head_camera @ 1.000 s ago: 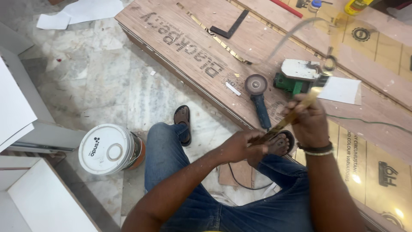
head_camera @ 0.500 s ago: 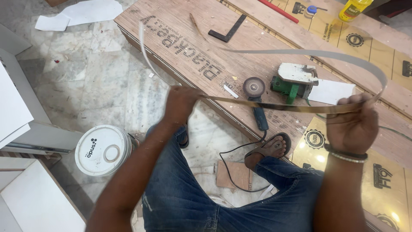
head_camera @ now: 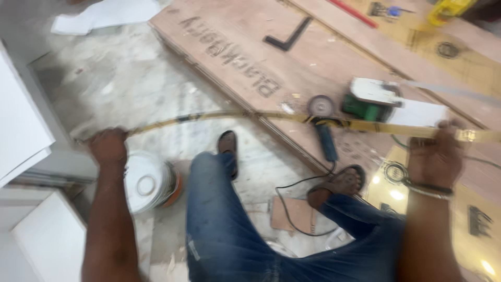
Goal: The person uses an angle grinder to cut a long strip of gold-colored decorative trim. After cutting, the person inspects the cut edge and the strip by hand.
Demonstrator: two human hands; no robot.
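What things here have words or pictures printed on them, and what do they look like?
Large reddish-brown plywood sheet: flat on the floor, top centre, big dark lettering printed across it.
Round dark stamp: on the yellowish board, upper right.
White lidded bucket: on the floor beside the left hand, small dark mark on its lid.
Dark round stamps on the shiny yellow-brown board: below the right hand.
No screens.

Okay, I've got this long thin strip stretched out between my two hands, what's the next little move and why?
Probably lower the strip onto the plywood sheet before working it further. The left hand and right hand grip it far apart, it bows upward in the middle, and it hangs above the angle grinder and its cord, where it might snag.
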